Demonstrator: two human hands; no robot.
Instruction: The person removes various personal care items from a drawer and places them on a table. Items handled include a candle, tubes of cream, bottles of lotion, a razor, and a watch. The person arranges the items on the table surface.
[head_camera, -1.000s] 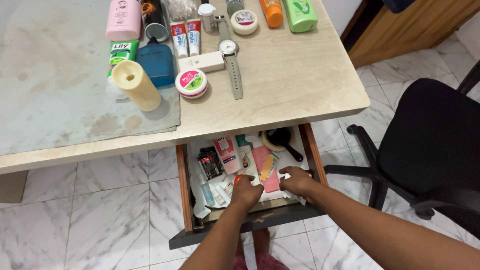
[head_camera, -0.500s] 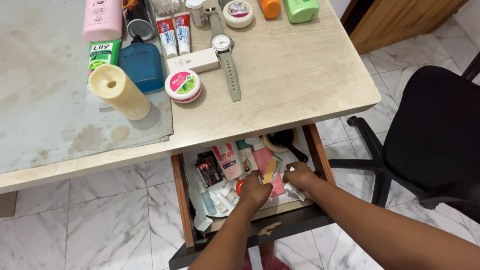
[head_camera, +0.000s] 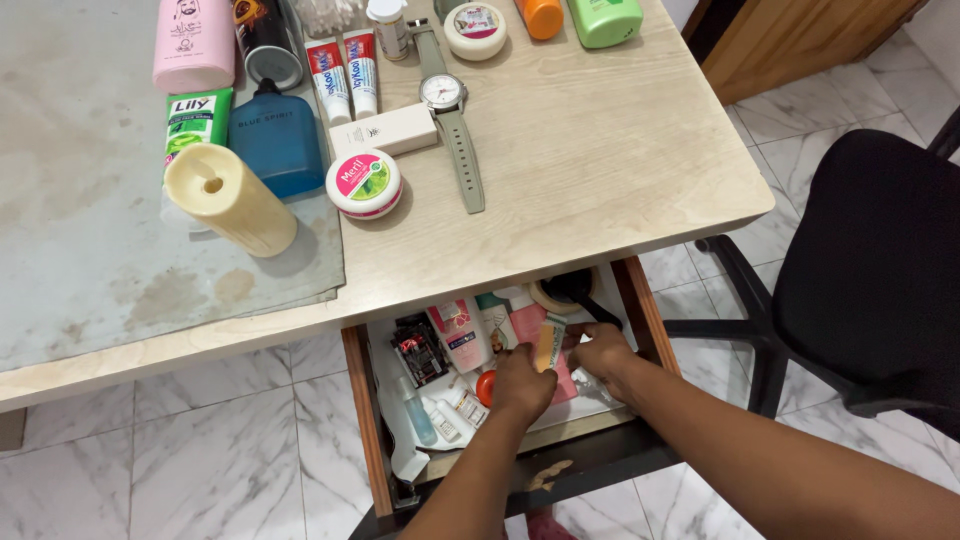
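yellow sachet (head_camera: 548, 342) pinched in left hand (head_camera: 522, 383) fingers over open drawer (head_camera: 366, 400); right hand (head_camera: 603, 353) fingers curled beside it.

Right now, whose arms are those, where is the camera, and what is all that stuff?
There is no machine here, just a person. The camera sits on the person's head and looks down, so the arms belong to that person. Both hands reach into an open drawer under a wooden desk. The left hand has a grip on a small yellow and green packet, lifted up over a pink packet. The right hand is beside it, on some white paper. A small red ball lies close by. On the desk lie a wristwatch, a cream candle, a blue bottle and a round tin.
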